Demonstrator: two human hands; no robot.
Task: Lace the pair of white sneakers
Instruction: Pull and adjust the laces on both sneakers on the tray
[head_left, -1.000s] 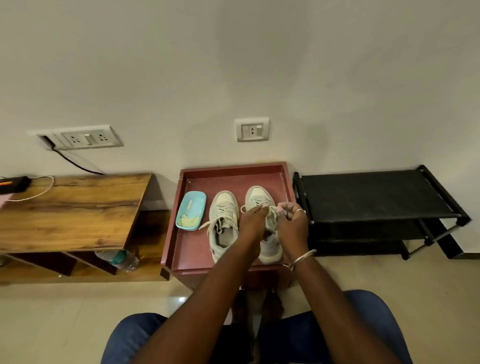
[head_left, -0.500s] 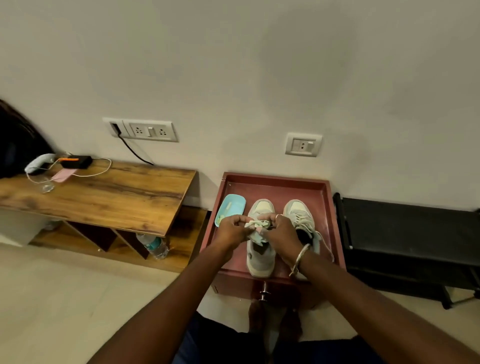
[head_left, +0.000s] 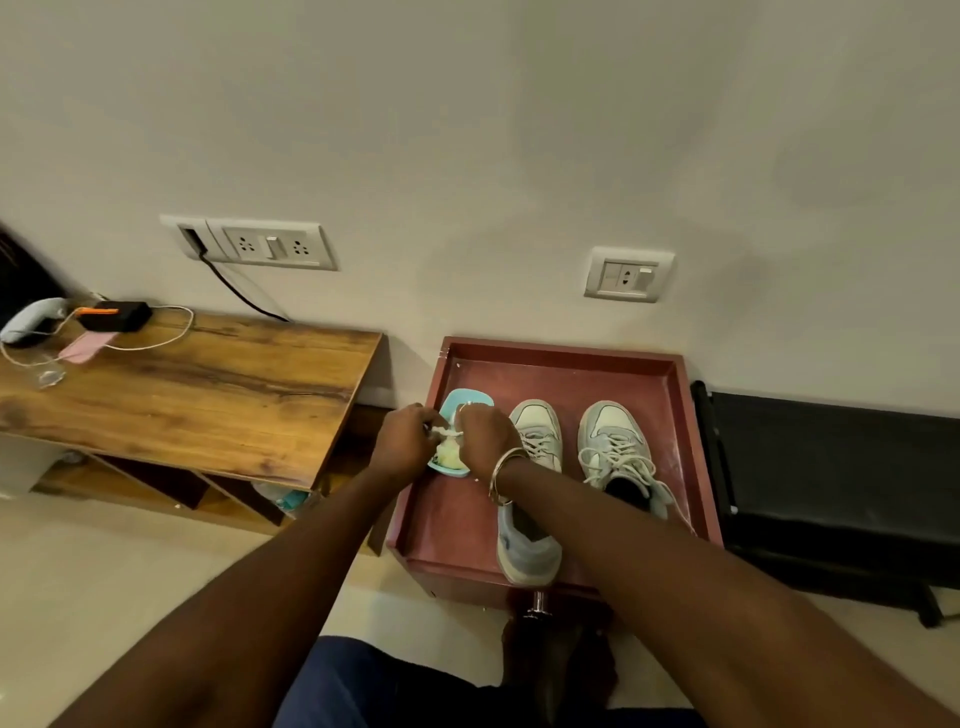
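Hands have been shifted left off the sneakers since the earlier frame. The left hand (head_left: 402, 441) and right hand (head_left: 485, 441) are now held over the blue dish (head_left: 470, 402), with one bunched white lace (head_left: 447, 432) pinched between them. The inner sneaker (head_left: 537, 434) and outer sneaker (head_left: 615, 441) are parked on the red tray (head_left: 566, 349), right of the hands, long axes toe-to-wall; the right hand is judged nearer, its forearm crossing the inner sneaker.

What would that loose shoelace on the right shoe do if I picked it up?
Probably flop and dangle: the lace lies in slack loops on the right sneaker. Likely light; one end trails limply across the red tray.
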